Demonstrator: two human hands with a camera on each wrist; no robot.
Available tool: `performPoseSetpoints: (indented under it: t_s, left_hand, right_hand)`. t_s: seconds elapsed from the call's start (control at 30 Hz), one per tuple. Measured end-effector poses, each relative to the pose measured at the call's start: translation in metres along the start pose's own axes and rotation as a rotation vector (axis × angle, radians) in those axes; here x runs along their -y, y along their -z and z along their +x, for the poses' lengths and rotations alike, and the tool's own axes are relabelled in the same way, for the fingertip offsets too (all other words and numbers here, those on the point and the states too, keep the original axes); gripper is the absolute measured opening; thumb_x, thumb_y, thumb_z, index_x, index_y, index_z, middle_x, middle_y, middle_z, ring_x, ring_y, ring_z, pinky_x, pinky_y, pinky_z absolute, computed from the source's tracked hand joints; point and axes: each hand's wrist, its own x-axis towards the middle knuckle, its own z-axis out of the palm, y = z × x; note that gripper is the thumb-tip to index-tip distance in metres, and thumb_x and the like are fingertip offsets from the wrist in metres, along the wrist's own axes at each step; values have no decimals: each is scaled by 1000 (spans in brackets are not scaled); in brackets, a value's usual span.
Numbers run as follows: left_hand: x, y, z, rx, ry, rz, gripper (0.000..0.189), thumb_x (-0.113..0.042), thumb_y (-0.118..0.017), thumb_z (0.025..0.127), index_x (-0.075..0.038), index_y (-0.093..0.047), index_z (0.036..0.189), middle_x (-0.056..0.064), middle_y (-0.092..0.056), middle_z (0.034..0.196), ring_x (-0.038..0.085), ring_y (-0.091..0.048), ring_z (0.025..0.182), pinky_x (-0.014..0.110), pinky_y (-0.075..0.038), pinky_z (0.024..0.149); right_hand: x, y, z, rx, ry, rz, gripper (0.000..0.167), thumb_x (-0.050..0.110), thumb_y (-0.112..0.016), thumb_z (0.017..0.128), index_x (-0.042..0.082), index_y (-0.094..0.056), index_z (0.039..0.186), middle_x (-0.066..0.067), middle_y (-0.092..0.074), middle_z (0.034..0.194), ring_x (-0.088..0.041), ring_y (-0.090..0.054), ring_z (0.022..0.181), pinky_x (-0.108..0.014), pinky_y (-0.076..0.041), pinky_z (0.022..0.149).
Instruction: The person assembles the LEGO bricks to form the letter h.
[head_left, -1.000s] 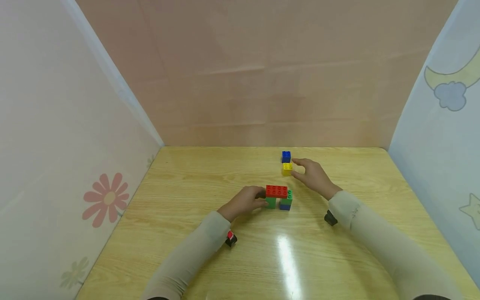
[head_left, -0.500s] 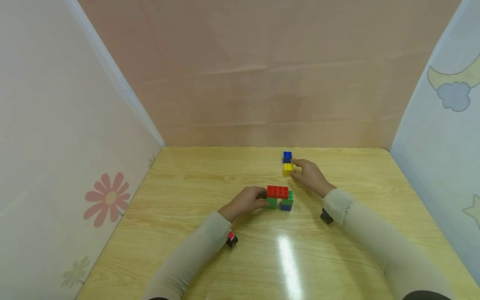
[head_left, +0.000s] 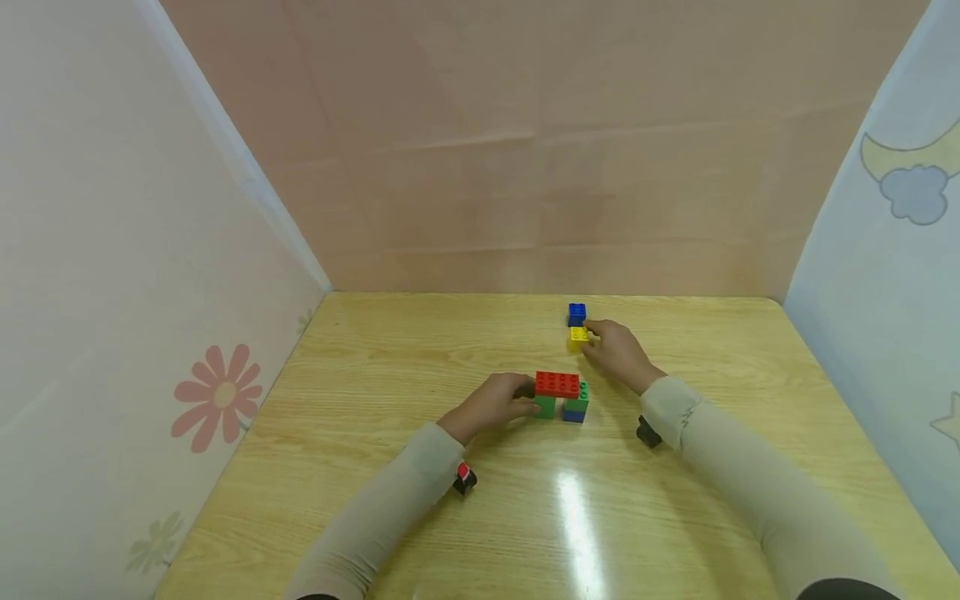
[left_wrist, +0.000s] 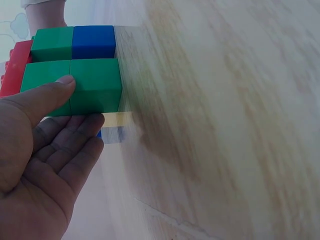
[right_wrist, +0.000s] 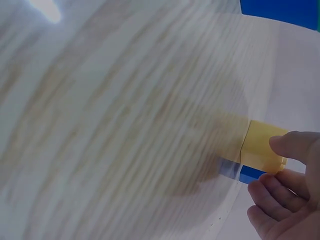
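Yellow block (head_left: 577,337), seemingly pinched by the right hand (head_left: 618,354), is risking slipping and bumping the blue block (head_left: 577,313) behind it; the left hand (head_left: 487,407) is pinching green blocks (left_wrist: 97,87).

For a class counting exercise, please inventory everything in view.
Square green plastic bricks: 3, green, two stacked left, one right.
Red oblong plastic brick: 1, red, spanning the upper greens.
Square yellow plastic brick: 1, yellow, beyond the red.
Square blue plastic bricks: 2, blue, one under the right green, one behind the yellow.
Wooden table: 1, light brown, beneath the bricks.
Back wall: 1, pinkish tan, behind the table.
Patterned side walls: 2, whitish, left and right.
Wrist devices: 2, black, at the wrists.
Sleeves: 2, beige, both arms.
Left hand: 1, gripping the left greens.
Right hand: 1, pinching the yellow.
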Motion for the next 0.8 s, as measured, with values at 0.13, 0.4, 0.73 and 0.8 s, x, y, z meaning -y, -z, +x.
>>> performPoseSetpoints:
  t_s: [0.13, 0.4, 0.73, 0.8]
  left_hand:
    - [0, -1, 0, 1, -7, 8, 38, -29, -69, 93, -10, -64, 125, -4, -67, 116, 9, -62, 108, 24, -49, 92]
    - [1, -2, -1, -4, -3, 21, 38, -30, -68, 93, -11, -64, 125, -5, -67, 116, 9, -62, 108, 24, -49, 92]
    - [2, -1, -3, -12, -11, 15, 37, -30, -68, 93, -11, -64, 124, -5, -67, 115, 9, -62, 107, 25, -50, 92]
    - [3, -1, -3, -12, -12, 13, 37, -29, -68, 93, -11, -64, 124, -5, -67, 116, 9, -62, 107, 24, -50, 91]
  right_hand:
    - [2, 0, -1, 6, -18, -8, 51, 12, -63, 94, -8, -48, 138, -28, -52, 134, -44, -49, 123, -56, -40, 102]
    - [2, 0, -4, -7, -19, -21, 45, 11, -63, 94, -7, -53, 134, -27, -58, 125, -42, -55, 115, -55, -44, 98]
    - [3, -1, -8, -20, -16, -19, 44, 13, -64, 93, -6, -55, 131, -25, -59, 122, -40, -57, 111, -54, -47, 94]
    - [4, 0, -9, -23, -13, -21, 43, 14, -64, 93, -6, -55, 131, -25, -59, 123, -40, -57, 111, -54, -47, 94]
